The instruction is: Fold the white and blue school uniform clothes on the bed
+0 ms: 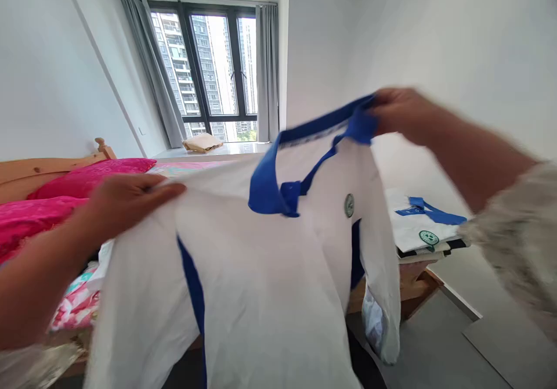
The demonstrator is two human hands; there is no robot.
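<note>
A white polo shirt (261,284) with a blue collar (278,174) and blue side panels is held up in the air in front of the person, over the foot of the bed (418,284) and touching nothing below. The left hand (126,203) has its fingers closed over one shoulder of the cloth. The right hand (400,113), higher and blurred, grips the other shoulder right at the end of the collar, fingers pinched shut on the blue band. The shirt hangs full length with its front facing the person, a small round badge (348,205) on the chest, one sleeve dangling loose at the right. No fold shows in it, so this piece looks wholly undone. At the bed's right foot corner lies a stack of folded shirts (422,229) of the same kind, which suggests that part of the lot is finished. Pink pillows (91,177) lie at the head end, by the left edge.
</note>
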